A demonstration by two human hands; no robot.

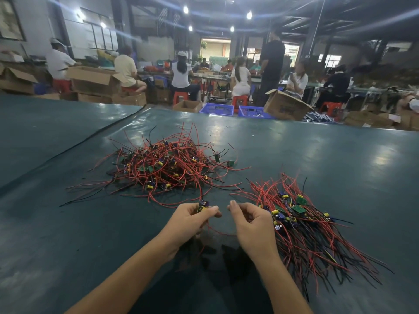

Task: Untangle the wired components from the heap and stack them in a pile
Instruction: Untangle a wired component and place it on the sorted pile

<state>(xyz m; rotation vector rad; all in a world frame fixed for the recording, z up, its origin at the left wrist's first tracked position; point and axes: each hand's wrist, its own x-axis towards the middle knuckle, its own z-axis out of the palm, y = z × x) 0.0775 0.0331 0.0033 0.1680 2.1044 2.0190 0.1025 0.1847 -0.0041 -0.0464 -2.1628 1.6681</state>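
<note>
Reference: the heap (163, 168) of tangled red- and black-wired components, mid-surface (317, 155). On the near side of the heap, your left hand (192, 219) pinches one component (203, 205) between thumb and curled fingers, board end up. Its red wire (221, 233) trails down and across beneath your right hand (251, 223). The right hand sits just right of the left and apart from it, with the fingers curled and the thumb and forefinger tips close together. Whether it has hold of the wire cannot be told. Right of the heap and nearer you lies the pile (301, 223), its wires roughly parallel and fanning toward you, with the boards gathered at the heap-side end. Beyond the heap, past the far edge of the surface, are two blue crates (216, 111) holding dark items that cannot be identified, and a tilted open cardboard box (286, 105) whose contents are hidden.
</note>
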